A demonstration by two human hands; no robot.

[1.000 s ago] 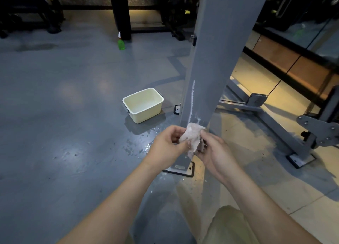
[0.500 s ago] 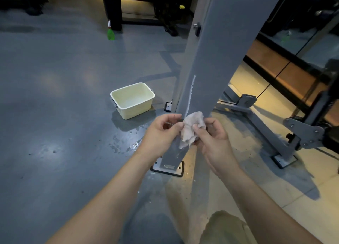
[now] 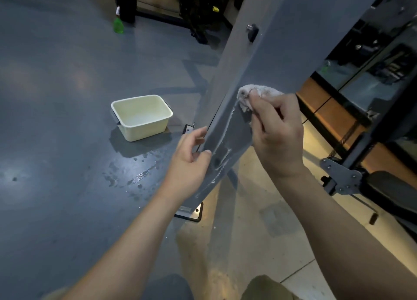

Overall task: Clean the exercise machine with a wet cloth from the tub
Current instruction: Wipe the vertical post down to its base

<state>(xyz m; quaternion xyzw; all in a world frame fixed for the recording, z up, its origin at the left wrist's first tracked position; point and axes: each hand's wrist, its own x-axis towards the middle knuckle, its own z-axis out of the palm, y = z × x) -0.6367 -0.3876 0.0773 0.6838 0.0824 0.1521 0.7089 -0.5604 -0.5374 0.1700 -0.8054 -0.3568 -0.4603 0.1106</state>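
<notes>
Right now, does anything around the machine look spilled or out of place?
Water is splashed on the floor between the tub and the grey post, a possible slip spot. A whitish wet streak runs down the post below the cloth in the right hand. Nothing looks damaged.

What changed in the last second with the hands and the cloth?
The left hand let go of the cloth and moved to the edge of the post. The right hand carried the cloth up the post. The tub stayed put.
</notes>
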